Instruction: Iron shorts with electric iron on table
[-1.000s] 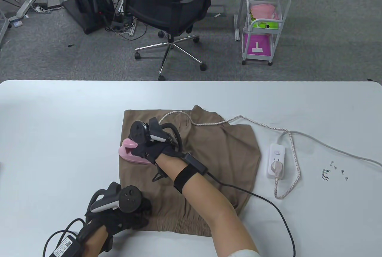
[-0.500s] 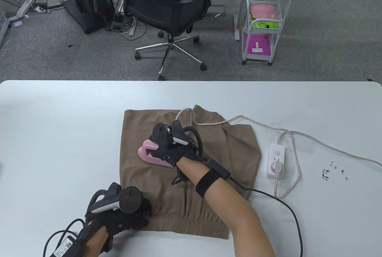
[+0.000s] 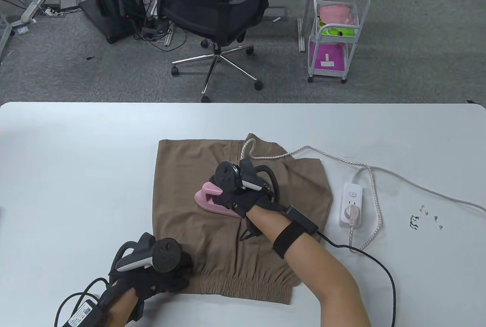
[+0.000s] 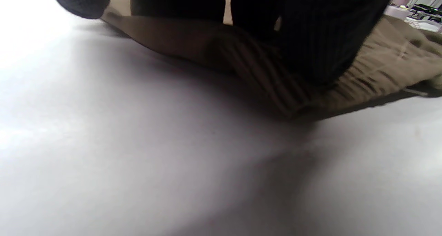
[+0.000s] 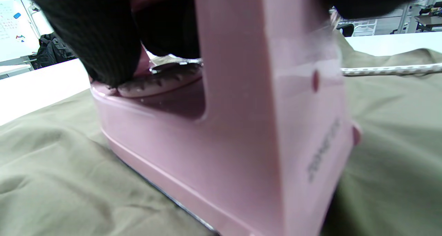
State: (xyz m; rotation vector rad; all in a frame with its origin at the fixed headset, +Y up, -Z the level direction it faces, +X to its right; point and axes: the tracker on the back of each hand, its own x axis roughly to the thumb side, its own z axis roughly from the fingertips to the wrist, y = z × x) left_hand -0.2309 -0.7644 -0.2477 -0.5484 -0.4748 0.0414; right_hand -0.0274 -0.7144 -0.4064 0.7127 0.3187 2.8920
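The shorts (image 3: 243, 213) lie flat mid-tabletop, soft and prone to bunching, so the left hand (image 3: 152, 270) presses the waistband down near the front edge. The right hand (image 3: 237, 194) grips the pink iron (image 3: 212, 201) by its handle; it looks light and slides easily.

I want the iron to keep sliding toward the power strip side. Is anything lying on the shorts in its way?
Yes. The white braided cord lies across the brown shorts beyond the pink electric iron held by the right hand; the rest ahead is creased fabric.
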